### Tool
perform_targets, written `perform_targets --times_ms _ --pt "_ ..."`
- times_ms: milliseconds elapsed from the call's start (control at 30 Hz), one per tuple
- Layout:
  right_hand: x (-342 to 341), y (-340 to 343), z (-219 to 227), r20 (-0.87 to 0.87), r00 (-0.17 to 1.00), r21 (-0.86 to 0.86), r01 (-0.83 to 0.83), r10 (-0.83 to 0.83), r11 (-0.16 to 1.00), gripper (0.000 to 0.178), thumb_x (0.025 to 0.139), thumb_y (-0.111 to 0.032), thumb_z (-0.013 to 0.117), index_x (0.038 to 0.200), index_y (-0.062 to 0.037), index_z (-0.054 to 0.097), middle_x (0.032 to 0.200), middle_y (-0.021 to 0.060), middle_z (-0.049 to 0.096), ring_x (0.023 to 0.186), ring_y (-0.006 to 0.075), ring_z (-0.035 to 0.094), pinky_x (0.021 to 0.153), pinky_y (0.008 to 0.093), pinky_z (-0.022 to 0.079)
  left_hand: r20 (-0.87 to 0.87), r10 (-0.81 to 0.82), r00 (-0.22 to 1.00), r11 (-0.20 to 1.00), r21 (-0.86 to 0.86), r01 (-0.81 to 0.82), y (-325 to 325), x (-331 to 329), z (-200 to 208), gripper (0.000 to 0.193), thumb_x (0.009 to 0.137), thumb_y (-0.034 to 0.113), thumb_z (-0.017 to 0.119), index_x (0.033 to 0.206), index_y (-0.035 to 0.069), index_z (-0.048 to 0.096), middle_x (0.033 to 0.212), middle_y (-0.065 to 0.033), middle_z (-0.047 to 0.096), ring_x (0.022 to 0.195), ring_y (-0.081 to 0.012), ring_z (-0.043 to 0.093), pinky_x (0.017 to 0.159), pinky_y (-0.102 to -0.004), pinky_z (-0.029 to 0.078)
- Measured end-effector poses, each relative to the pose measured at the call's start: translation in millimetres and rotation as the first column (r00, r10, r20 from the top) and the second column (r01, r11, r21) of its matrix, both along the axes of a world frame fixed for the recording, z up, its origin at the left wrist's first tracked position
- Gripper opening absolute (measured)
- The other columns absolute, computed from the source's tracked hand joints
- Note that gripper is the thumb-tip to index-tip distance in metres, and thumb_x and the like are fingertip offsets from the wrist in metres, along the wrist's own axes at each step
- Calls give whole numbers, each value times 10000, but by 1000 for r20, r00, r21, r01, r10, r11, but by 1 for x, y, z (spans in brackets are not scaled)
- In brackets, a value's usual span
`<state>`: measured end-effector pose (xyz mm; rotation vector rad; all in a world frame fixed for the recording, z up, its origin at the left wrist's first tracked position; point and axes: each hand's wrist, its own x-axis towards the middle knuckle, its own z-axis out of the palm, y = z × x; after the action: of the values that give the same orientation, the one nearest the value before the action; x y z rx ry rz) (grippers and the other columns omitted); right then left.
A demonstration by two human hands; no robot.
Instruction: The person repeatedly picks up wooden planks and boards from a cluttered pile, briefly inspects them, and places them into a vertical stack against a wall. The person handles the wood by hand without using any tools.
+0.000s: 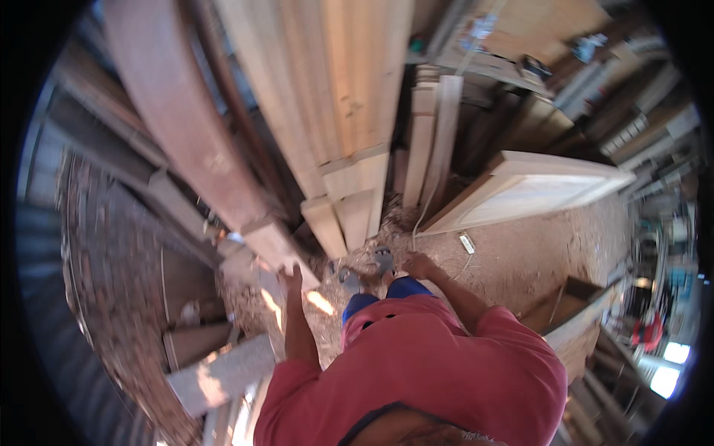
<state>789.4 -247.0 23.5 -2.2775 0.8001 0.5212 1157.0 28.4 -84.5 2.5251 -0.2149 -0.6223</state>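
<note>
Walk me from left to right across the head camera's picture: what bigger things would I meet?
Reddish-brown plank → tall pale boards → narrow wooden posts → pale framed panel → red object

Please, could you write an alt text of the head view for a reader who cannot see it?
A person in pink has the left hand at the end of a board; the right hand is above a dusty floor. Long planks are ahead, and a pale panel is to the right.
</note>
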Motion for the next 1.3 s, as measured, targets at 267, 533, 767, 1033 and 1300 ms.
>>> perform_targets --times_ms 267,533,767,1033,1300 --pt "58 36 151 365 841 351 272 -399 896 431 1041 -392 625 875 3 672 775 169 651 748 287 653 696 443 501 -363 -533 764 798 -517 311 -63 -118 119 386 968 293 633 732 -12 627 610 -7 544 609 -118 488 564 -386 395" --pt "38 39 306 607 491 600 232 -625 765 517 1092 -348 571 689 -54 437 628 -20 376 622 80 368 540 338 327 -224 -701 677 566 -753 336 -205 -123 225 402 972 141 584 627 88 384 607 59 339 604 -34 322 506 -312 279" --pt "-49 39 266 425 429 429 680 -797 595 511 1080 -342 584 697 -25 470 641 34 371 621 125 361 551 395 341 -282 -735 617 541 -792 283 -266 -144 184 438 988 106 571 616 150 344 596 100 310 561 -7 291 481 -275 233" --pt "-132 32 321 707 266 489 485 -655 725 470 1052 -287 643 683 -51 472 610 31 402 592 115 397 524 376 331 -270 -810 520 418 -889 190 -265 -262 252 437 994 81 589 626 142 362 584 110 345 534 -3 299 472 -277 231" --pt "-282 0 310 663 433 509 337 -610 792 455 1064 -275 618 709 -34 468 592 29 422 540 101 418 488 357 350 -189 -747 637 407 -888 215 -273 -426 263 390 1004 97 553 643 150 416 600 110 380 552 -5 336 490 -250 268"
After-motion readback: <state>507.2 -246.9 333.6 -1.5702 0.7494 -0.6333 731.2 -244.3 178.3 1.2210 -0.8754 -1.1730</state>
